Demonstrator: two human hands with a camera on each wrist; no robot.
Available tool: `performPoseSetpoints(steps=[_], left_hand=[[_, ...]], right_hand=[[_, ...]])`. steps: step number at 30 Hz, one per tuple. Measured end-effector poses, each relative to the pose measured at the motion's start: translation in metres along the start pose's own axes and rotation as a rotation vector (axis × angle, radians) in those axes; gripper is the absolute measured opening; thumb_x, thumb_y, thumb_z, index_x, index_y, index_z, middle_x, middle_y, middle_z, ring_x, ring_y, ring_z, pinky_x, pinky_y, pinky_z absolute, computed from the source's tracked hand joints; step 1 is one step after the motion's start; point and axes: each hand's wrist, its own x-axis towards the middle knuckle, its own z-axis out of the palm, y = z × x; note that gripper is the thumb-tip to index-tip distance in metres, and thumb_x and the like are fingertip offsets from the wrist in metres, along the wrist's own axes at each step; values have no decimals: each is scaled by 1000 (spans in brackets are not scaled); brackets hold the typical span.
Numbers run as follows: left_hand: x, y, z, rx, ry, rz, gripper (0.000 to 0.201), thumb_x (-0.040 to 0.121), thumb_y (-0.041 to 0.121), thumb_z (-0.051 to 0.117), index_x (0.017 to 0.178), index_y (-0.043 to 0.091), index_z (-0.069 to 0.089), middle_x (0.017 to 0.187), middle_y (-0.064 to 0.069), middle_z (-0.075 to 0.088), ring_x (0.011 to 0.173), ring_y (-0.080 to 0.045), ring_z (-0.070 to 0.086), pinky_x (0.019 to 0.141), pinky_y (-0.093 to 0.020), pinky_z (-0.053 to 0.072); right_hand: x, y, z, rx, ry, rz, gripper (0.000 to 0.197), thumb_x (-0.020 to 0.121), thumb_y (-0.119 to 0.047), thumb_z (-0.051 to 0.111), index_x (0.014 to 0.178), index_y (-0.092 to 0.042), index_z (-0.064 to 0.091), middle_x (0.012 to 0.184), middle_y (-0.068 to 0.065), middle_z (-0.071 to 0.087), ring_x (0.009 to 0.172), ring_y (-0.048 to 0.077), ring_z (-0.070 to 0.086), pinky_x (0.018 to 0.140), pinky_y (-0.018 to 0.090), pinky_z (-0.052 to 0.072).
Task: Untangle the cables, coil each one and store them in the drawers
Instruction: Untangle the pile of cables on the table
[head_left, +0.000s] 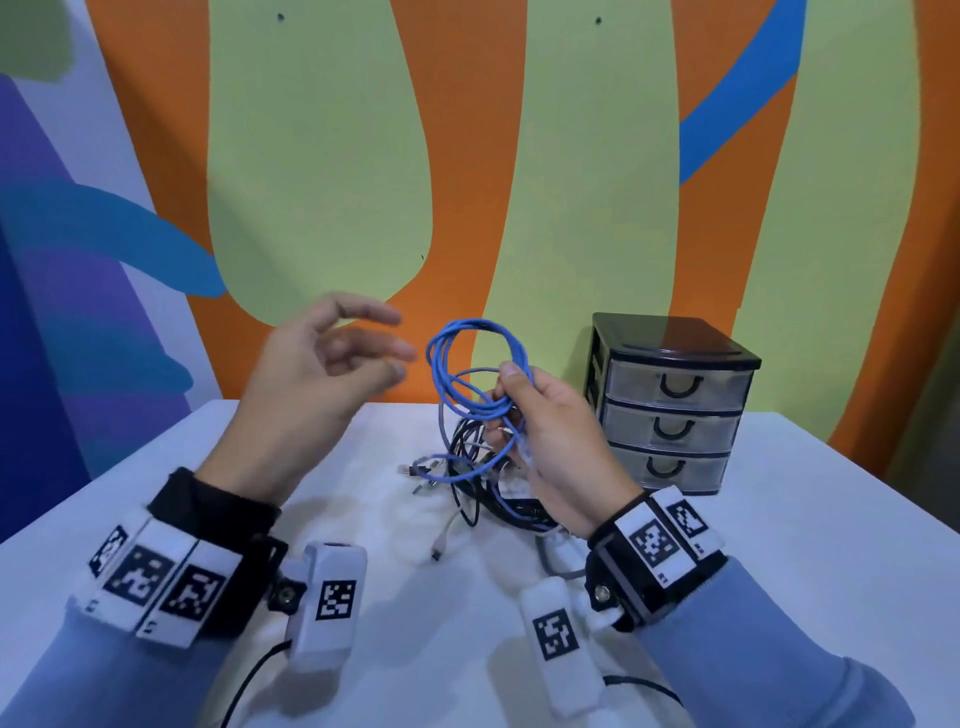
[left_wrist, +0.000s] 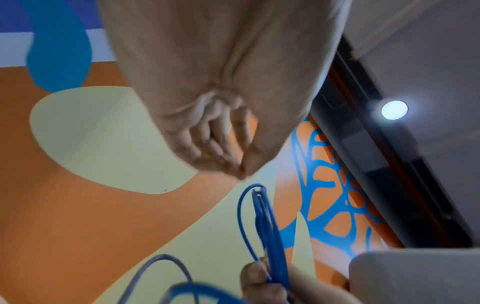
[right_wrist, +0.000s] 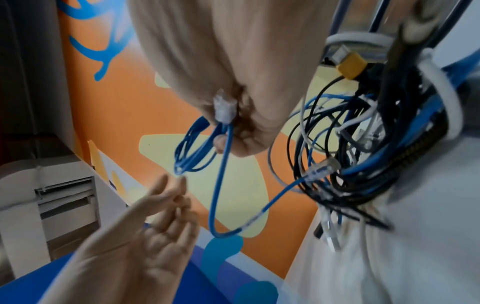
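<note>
Fingers (head_left: 511, 382) hide the blue cable's (head_left: 470, 358) gathered loops

**Layout of hands, cables and drawer unit on the table**

The right hand (head_left: 550, 436) is raised above the table (head_left: 779, 545), with the coiled cable (head_left: 475, 364) standing up from its fingers and one cable plug (right_wrist: 223, 109) lying against its palm. The cable tangle (head_left: 483, 483) lies on the table directly below this hand and trails toward the person. The left hand (head_left: 317, 374) is held to the left of the coil, just beside it and apart from it, at about the same height. The three-drawer unit (head_left: 670, 410) stands on the table to the right of the right hand and slightly behind it, against the wall (head_left: 322, 156), drawers stacked one above another.
</note>
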Motion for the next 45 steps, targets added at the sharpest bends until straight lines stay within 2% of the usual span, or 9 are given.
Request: performPoseSetpoints(steps=[4, 8, 13, 22, 26, 33, 37, 41, 45], left_hand=[[-6, -5, 10, 554, -18, 368, 18, 91, 20, 77, 103, 32, 80, 103, 3, 54, 93, -12, 56, 83, -25, 44], [-10, -20, 16, 827, -263, 222, 29, 89, 55, 59, 101, 40, 81, 112, 5, 41, 109, -13, 40, 93, -28, 33], [-7, -11, 14, 472, -191, 166, 9, 95, 40, 73, 92, 37, 81, 116, 2, 46, 110, -11, 51, 91, -14, 42], [-1, -9, 26, -382, 198, -191, 18, 108, 20, 58, 99, 17, 74, 100, 3, 72, 89, -12, 59, 77, -27, 45], [-3, -10, 25, -427, 59, -224, 17, 102, 16, 62, 113, 8, 72, 98, -3, 75, 78, -11, 55, 70, -19, 45], [-16, -4, 40, -203, -184, -115, 13, 93, 9, 73, 103, 1, 70, 94, -16, 81, 74, -15, 69, 74, -20, 52], [-24, 2, 39, -92, -289, 108, 8, 84, 12, 84, 92, 11, 84, 96, -7, 82, 97, -37, 74, 89, -51, 59], [-25, -2, 41, 152, -338, 317, 17, 78, 15, 90, 94, 20, 87, 97, -3, 65, 97, -19, 61, 89, -22, 46], [-23, -8, 38, 321, -351, 358, 15, 76, 22, 95, 88, 26, 87, 108, -2, 57, 97, -18, 55, 88, -23, 47]], right_hand=[[5, 5, -6, -343, -39, -177, 34, 111, -32, 50, 84, -14, 61, 73, -1, 64, 61, 16, 54, 67, 39, 47], [-2, 1, 1, -425, -158, -211, 36, 110, -32, 51, 88, -5, 61, 77, 14, 64, 69, 23, 58, 67, 44, 50], [-5, -11, 0, -91, -142, 87, 33, 109, -28, 54, 79, -15, 60, 83, 8, 65, 69, 20, 58, 61, 28, 48], [-6, -13, -1, 227, -128, 325, 30, 108, -26, 55, 81, -16, 64, 81, 5, 64, 75, 18, 66, 71, 32, 54], [-4, -22, -1, 605, -109, 304, 38, 112, -25, 43, 79, -12, 56, 81, 9, 69, 79, 21, 71, 81, 33, 60], [-2, -25, -9, 851, -97, 300, 44, 113, -36, 33, 103, -5, 63, 55, -7, 37, 39, 8, 29, 46, 18, 27], [-9, -25, 1, 746, -151, 304, 52, 113, -39, 33, 139, 1, 54, 84, 3, 75, 88, 17, 53, 62, 21, 54], [-10, -20, 9, 589, -147, 304, 51, 106, -45, 52, 143, -12, 60, 134, 7, 71, 127, 24, 66, 104, 41, 54], [-14, -14, 10, 534, -145, 307, 44, 103, -41, 60, 137, -15, 68, 113, 0, 73, 111, 20, 73, 89, 38, 57]])
